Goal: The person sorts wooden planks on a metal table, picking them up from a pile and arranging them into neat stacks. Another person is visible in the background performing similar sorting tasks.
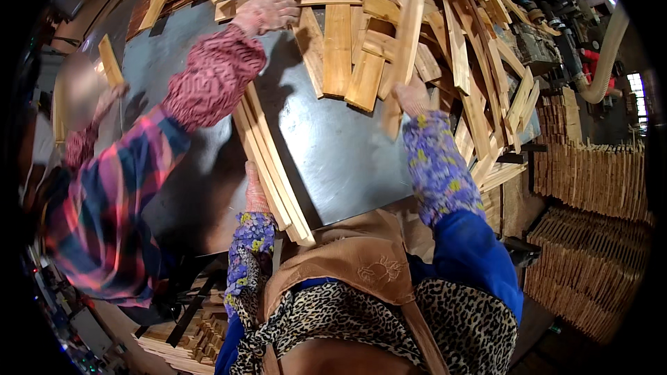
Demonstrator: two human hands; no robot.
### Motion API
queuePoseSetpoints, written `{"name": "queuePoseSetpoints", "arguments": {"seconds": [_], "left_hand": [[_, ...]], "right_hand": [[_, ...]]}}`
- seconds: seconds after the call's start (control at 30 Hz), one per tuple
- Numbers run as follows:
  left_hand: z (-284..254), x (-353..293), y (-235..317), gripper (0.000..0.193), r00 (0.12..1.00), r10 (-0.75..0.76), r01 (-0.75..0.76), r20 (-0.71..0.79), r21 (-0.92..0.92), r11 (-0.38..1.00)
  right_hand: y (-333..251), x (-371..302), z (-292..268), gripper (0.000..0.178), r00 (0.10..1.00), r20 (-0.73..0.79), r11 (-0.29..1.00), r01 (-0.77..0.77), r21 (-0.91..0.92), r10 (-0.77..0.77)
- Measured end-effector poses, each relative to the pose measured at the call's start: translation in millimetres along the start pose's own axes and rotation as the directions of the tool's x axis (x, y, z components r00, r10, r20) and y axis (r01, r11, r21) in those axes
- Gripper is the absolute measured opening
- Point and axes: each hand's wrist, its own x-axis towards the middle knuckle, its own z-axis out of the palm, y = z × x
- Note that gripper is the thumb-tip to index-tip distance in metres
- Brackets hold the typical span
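In a pale pinkish glove, my left hand (pixel 256 193) is against the left side of a few long, narrow wooden strips (pixel 272 167). These lie side by side, slanting across the table toward my apron, and the hand appears closed on them, its fingers partly hidden. My right hand (pixel 413 96), also gloved, is closed around the lower part of a long wooden board (pixel 408 24) that points away from me over the heap. Shorter wooden boards (pixel 338 48) lie in front of the heap, left of this board.
A large heap of wooden strips (pixel 479 62) covers the far and right side of the grey metal table (pixel 340 160). From the left a co-worker's gloved hand (pixel 266 14) reaches to the heap. Stacked wood (pixel 590 173) and a machine with a hose (pixel 611 55) stand at right.
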Motion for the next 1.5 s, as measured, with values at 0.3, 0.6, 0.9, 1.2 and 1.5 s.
{"name": "queuePoseSetpoints", "arguments": {"seconds": [0.3, 0.6, 0.9, 1.2, 1.5], "left_hand": [[38.0, 19.0, -70.5, 0.097, 0.965, -0.153, 0.19, 0.214, -0.163, 0.968], [33.7, 4.8, -77.6, 0.08, 0.995, -0.096, 0.095, 0.006, -0.135, 0.986], [-5.7, -23.6, -88.7, 0.09, 0.991, -0.104, 0.108, 0.084, -0.039, 0.993], [-5.8, -61.2, -96.9, 0.087, 0.988, -0.146, 0.146, 0.049, 0.001, 0.989], [-55.8, -132.5, -58.0, 0.086, 0.92, -0.241, 0.168, 0.308, 0.247, 0.954]], "right_hand": [[-59.5, -196.3, 101.3, 0.086, 0.647, 0.761, 0.943, 0.283, -0.177, -0.051], [-7.1, -26.5, 69.8, 0.063, 0.936, 0.284, 0.957, 0.256, -0.14, -0.209], [-27.8, -69.7, 95.3, 0.055, 0.911, 0.395, 0.532, -0.395, 0.749, 0.121], [65.2, -322.6, 103.6, 0.078, 0.618, 0.786, 0.999, -0.053, 0.004, 0.029], [5.3, -257.6, 94.2, 0.058, 0.43, 0.871, 0.87, 0.493, -0.007, -0.236]]}}
